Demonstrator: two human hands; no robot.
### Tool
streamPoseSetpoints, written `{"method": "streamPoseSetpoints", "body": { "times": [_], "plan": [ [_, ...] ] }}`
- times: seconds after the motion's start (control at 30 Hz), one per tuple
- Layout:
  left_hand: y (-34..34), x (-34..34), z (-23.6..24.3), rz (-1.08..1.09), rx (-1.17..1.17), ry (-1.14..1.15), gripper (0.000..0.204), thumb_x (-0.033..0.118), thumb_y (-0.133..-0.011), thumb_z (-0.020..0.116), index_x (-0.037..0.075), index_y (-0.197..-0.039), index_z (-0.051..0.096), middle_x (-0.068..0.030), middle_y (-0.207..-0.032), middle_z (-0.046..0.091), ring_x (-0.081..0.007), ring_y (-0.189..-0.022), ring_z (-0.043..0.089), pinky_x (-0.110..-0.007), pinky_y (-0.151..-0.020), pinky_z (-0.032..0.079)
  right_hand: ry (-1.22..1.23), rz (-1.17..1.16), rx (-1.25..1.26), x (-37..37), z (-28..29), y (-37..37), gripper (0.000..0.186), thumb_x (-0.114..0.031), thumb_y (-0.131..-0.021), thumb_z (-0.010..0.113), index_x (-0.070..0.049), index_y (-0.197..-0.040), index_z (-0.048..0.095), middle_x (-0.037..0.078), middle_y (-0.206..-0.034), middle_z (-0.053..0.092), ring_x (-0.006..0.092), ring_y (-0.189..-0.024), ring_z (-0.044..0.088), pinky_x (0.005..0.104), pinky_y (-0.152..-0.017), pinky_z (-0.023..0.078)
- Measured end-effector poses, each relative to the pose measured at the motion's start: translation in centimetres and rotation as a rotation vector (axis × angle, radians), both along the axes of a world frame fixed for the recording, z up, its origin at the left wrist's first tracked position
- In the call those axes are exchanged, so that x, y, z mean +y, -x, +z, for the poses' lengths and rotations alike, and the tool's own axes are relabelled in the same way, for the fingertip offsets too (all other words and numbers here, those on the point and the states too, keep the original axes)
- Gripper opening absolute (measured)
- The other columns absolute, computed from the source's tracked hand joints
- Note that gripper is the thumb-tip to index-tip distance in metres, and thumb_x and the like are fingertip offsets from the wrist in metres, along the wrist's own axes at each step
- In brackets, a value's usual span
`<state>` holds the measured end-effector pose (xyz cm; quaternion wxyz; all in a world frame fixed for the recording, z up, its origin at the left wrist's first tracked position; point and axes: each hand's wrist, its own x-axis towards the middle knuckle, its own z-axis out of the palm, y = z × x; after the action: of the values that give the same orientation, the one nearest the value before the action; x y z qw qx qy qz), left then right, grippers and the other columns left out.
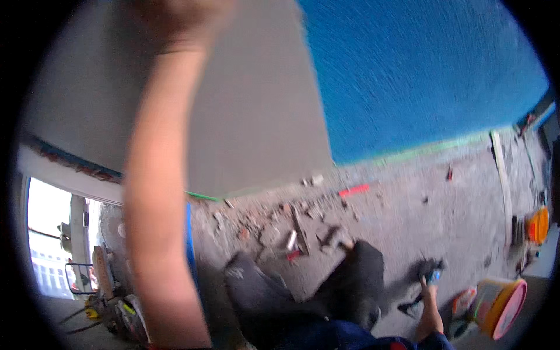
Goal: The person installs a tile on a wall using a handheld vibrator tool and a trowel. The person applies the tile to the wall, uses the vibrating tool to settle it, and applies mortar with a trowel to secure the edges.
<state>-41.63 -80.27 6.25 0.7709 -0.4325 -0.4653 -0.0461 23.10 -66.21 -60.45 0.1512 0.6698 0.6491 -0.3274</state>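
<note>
My left arm reaches up in front of the grey-coated part of the wall (251, 128). My left hand (184, 20) is at the top edge, smeared by motion and partly cut off, so I cannot make out its fingers or anything in them. Low on the right, my right hand (429, 287) is closed around a tool with a blue handle (433, 275). Dark grey material shows at the tool's far end; its exact kind is too small and blurred to tell. To the right of the grey area, the wall has a rough blue coat (420, 76).
Rubble (262, 224) lies along the wall's foot, with a red strip (354, 190) nearby. A white bucket with an orange rim (496, 306) stands at the lower right, and an orange bucket (538, 226) farther off. Tools and gear (125, 318) crowd the lower left. My knees are bent below.
</note>
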Motion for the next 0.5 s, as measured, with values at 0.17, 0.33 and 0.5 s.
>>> {"method": "streamPoseSetpoints", "body": {
  "times": [0.17,0.33,0.5],
  "plan": [
    [-0.4,2.5,-3.1,-0.149,-0.492,-0.048,0.059,0.032,-0.095,0.038,0.0,-0.144,0.032,-0.0213,-0.147,0.032,-0.0368,-0.139,0.027,-0.052,-0.114,0.018,0.026,0.268,-0.27,4.2,16.3,9.4,0.05,-0.035,-0.096,0.048,0.003,-0.13,0.048,0.022,-0.124,0.058,0.0331,-0.107,0.06,0.0366,-0.087,0.05],
    [0.7,-0.7,-3.0,-0.536,-0.713,0.127,0.058,0.023,-0.094,0.047,0.001,-0.145,0.029,-0.0199,-0.149,0.029,-0.0332,-0.139,0.028,-0.052,-0.114,0.02,-0.431,0.45,0.587,2.9,32.6,29.0,0.055,-0.038,-0.09,0.061,0.004,-0.124,0.05,0.025,-0.115,0.06,0.0353,-0.104,0.059,0.0442,-0.089,0.048],
    [9.0,-17.4,10.0,-0.176,-0.725,-0.285,0.062,0.032,-0.095,0.043,-0.001,-0.145,0.026,-0.0232,-0.151,0.022,-0.0358,-0.142,0.017,-0.056,-0.114,0.008,-0.33,0.364,1.236,-7.0,60.4,42.8,0.053,-0.026,-0.087,0.066,-0.001,-0.13,0.045,0.019,-0.135,0.043,0.0299,-0.126,0.041,0.0427,-0.103,0.039]
  ]
}}
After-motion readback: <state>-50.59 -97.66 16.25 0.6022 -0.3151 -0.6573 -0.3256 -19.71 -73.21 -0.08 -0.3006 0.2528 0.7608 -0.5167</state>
